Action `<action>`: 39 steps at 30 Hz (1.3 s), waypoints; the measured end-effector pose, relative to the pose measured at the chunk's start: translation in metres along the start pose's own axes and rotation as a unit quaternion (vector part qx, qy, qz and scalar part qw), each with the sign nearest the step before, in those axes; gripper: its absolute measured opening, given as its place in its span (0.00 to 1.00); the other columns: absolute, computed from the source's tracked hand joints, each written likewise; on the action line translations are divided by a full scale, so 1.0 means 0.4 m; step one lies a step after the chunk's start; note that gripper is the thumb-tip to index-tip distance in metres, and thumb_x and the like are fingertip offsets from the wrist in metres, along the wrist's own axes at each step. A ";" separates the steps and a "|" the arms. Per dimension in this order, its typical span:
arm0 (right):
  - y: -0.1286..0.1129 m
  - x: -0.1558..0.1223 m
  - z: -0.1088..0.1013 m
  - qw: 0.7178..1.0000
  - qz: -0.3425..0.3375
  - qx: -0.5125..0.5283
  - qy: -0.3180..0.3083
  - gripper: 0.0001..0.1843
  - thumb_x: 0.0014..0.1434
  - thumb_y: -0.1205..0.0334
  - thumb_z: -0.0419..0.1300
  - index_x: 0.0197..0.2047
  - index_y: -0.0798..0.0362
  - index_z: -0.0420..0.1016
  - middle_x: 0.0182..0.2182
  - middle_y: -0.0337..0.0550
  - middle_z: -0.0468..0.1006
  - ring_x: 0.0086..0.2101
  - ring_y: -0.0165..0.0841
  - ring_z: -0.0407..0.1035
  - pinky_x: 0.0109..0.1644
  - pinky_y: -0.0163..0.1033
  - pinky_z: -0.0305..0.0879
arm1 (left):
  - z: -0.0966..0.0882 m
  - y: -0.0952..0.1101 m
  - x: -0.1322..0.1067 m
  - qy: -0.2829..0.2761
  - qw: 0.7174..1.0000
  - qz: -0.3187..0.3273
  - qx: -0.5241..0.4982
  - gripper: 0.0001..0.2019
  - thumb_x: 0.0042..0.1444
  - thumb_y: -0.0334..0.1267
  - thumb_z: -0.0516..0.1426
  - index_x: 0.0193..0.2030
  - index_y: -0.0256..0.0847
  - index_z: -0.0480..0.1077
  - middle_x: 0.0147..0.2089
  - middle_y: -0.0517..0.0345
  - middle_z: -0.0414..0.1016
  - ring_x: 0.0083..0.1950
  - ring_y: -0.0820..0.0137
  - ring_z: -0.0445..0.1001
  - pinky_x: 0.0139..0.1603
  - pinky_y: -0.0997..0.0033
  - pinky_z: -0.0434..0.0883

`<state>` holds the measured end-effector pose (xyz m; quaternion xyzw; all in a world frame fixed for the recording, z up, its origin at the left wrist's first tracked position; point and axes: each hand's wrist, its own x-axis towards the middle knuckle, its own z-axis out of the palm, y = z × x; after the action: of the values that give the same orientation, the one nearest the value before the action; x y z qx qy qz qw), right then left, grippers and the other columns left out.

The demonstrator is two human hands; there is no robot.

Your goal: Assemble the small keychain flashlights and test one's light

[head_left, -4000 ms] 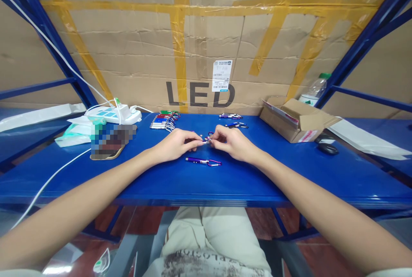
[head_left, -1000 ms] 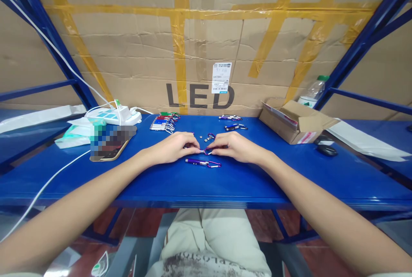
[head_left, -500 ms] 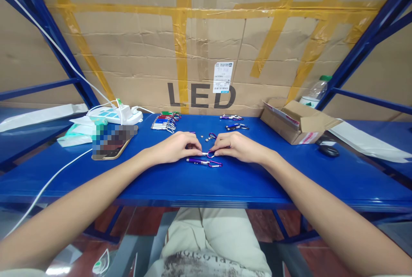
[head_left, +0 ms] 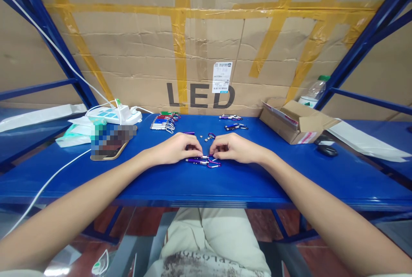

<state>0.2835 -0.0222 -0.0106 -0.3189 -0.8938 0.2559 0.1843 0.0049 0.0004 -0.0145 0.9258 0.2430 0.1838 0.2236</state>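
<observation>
My left hand (head_left: 178,147) and my right hand (head_left: 232,147) rest low on the blue table (head_left: 206,182), fingertips curled and almost meeting. Between them lie purple keychain flashlights (head_left: 202,161) with carabiner clips, side by side. My left fingertips pinch the upper one at its silver end. My right fingertips are curled at the clip end; what they hold is too small to make out. Small button batteries (head_left: 204,137) and a loose purple clip (head_left: 211,135) lie just behind the hands.
A row of coloured keychain flashlights (head_left: 164,121) lies at the back left, a few more flashlights (head_left: 232,121) at the back centre. An open cardboard box (head_left: 298,120), a power strip (head_left: 112,115), a phone (head_left: 109,150), a black mouse (head_left: 327,150) and a plastic bottle (head_left: 315,88) stand around.
Both hands have lowered the small flashlight they held up down to the table, beside the purple one lying there. The fingertips have drawn slightly nearer me.
</observation>
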 end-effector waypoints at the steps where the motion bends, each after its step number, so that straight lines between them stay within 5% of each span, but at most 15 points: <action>1: -0.002 -0.001 -0.001 1.000 0.014 0.014 -0.010 0.08 0.64 0.66 0.66 0.45 0.53 0.86 0.37 0.41 0.85 0.34 0.33 0.75 0.39 0.36 0.69 | 0.000 0.003 0.000 -0.003 1.000 -0.002 -0.002 0.10 0.71 0.44 0.63 0.47 0.42 0.84 0.45 0.55 0.86 0.43 0.67 0.81 0.46 0.71 0.72; 6: -0.006 -0.001 -0.004 0.999 0.024 0.029 -0.019 0.08 0.68 0.62 0.62 0.41 0.54 0.83 0.36 0.41 0.84 0.35 0.34 0.74 0.41 0.37 0.68 | 0.002 0.010 0.001 -0.001 1.000 0.002 -0.004 0.10 0.71 0.45 0.63 0.46 0.42 0.84 0.44 0.55 0.84 0.43 0.67 0.80 0.47 0.70 0.71; 10: 0.014 0.006 -0.001 0.996 0.020 -0.049 0.066 0.10 0.71 0.61 0.59 0.40 0.53 0.82 0.37 0.43 0.84 0.37 0.36 0.75 0.45 0.40 0.68 | 0.002 0.004 -0.001 0.006 1.000 -0.002 -0.002 0.11 0.72 0.46 0.62 0.46 0.43 0.83 0.44 0.55 0.83 0.43 0.66 0.79 0.48 0.69 0.72; 15: 0.043 0.014 0.017 0.982 -0.002 -0.130 0.136 0.09 0.72 0.63 0.60 0.50 0.51 0.81 0.45 0.48 0.83 0.45 0.41 0.76 0.54 0.47 0.70 | -0.011 -0.019 -0.004 0.086 0.990 0.003 0.110 0.14 0.75 0.48 0.58 0.53 0.44 0.81 0.55 0.50 0.77 0.59 0.57 0.74 0.64 0.56 0.68; 22: 0.052 0.023 0.037 0.982 -0.036 -0.147 0.116 0.16 0.75 0.63 0.57 0.62 0.50 0.77 0.57 0.53 0.79 0.58 0.47 0.73 0.66 0.56 0.69 | -0.018 -0.088 -0.004 0.099 0.975 -0.049 0.194 0.18 0.77 0.45 0.52 0.62 0.42 0.77 0.66 0.45 0.76 0.67 0.52 0.68 0.72 0.46 0.61; 39: 0.064 0.061 0.066 0.979 -0.052 -0.174 0.093 0.25 0.74 0.70 0.54 0.71 0.51 0.74 0.67 0.53 0.77 0.65 0.46 0.72 0.72 0.57 0.69 | -0.011 -0.129 -0.003 0.083 0.972 -0.115 0.187 0.16 0.73 0.45 0.55 0.58 0.42 0.76 0.53 0.47 0.80 0.57 0.52 0.75 0.63 0.51 0.71</action>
<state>0.2650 0.0022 -0.0424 -0.3211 -0.9191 0.0562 0.2213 -0.0169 0.0413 -0.0372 0.8985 0.3956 0.1848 0.0453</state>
